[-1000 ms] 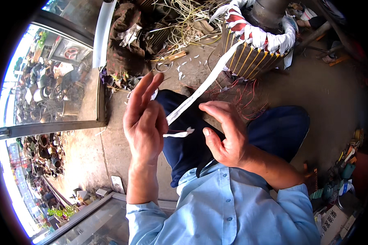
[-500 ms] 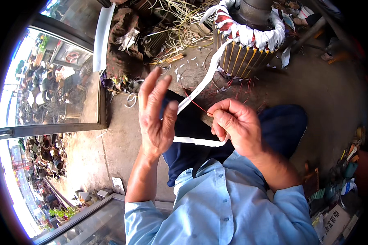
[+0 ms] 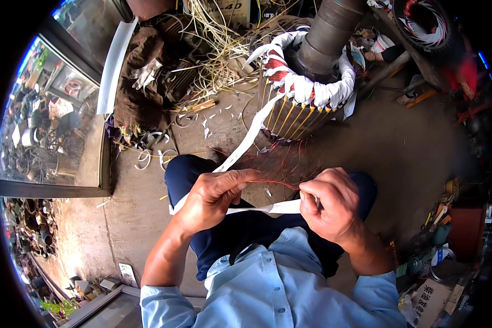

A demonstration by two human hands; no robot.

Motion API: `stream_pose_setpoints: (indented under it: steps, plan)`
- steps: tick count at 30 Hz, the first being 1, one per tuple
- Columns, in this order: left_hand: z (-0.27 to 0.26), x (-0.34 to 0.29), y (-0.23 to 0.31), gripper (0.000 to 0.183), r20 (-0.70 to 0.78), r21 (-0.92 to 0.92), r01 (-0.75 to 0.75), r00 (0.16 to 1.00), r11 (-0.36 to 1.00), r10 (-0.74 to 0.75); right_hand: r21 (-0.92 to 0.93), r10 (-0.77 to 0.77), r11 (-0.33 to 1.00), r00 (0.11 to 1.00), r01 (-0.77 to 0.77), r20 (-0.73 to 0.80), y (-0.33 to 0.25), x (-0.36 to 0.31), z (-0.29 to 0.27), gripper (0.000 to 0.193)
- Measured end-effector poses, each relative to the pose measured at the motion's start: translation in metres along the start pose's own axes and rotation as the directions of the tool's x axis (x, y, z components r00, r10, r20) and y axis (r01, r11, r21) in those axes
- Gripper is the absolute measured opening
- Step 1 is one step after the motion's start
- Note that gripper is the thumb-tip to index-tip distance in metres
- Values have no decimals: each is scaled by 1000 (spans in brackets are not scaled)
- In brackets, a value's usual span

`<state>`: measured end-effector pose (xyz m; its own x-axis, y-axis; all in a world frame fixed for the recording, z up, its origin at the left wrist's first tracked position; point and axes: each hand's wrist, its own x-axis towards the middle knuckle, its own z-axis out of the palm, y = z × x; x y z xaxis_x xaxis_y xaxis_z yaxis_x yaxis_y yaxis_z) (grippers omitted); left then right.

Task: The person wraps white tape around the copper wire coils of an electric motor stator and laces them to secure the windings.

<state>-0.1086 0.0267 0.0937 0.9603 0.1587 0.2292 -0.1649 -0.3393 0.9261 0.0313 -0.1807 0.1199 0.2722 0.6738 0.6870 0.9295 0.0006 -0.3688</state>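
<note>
Between my two hands a thin red wire (image 3: 279, 182) spans a short gap over my lap. My left hand (image 3: 208, 199) pinches its left end between thumb and fingers. The other end is in the closed fingers of my right hand (image 3: 333, 205). A white cloth tape (image 3: 251, 134) runs down from the motor stator (image 3: 298, 117), passes behind my left hand and crosses to my right hand; whether those fingers grip it too is hidden. The stator stands upright ahead on the floor, its red windings (image 3: 277, 68) partly wrapped in white tape, with yellow strips down its side.
A dark metal cylinder (image 3: 333, 33) rises from the stator's middle. Tangled pale strips (image 3: 218, 38) and a brown cloth heap (image 3: 139, 82) lie at the far left, beside a glass door (image 3: 65, 120). Another wound stator (image 3: 421, 33) sits far right. Loose red wires and white scraps litter the floor.
My left hand, spread open before, has come down and now pinches the red wire. The wire has swung nearly level between the hands. The whole view has shifted.
</note>
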Motion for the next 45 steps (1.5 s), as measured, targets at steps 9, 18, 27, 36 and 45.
stream_pose_setpoints:
  steps: [9,18,27,36,45]
  plan:
    - [-21,30,-44,55,0,-348,231,969,909,-247,31,205,979,971,-203,-124,14,24,-21,23]
    - [40,65,-98,51,-14,72,261,965,963,-261,-620,-239,782,950,66,-200,86,68,-23,23]
    - [55,36,-67,11,10,246,-214,976,945,219,-718,-325,691,923,83,-207,95,89,-13,22]
    - [56,23,-81,16,53,253,-171,985,952,163,-666,-223,745,957,45,-184,105,81,19,20]
    - [52,22,-86,13,58,298,-147,989,943,136,-247,334,871,880,-425,-336,73,68,43,12]
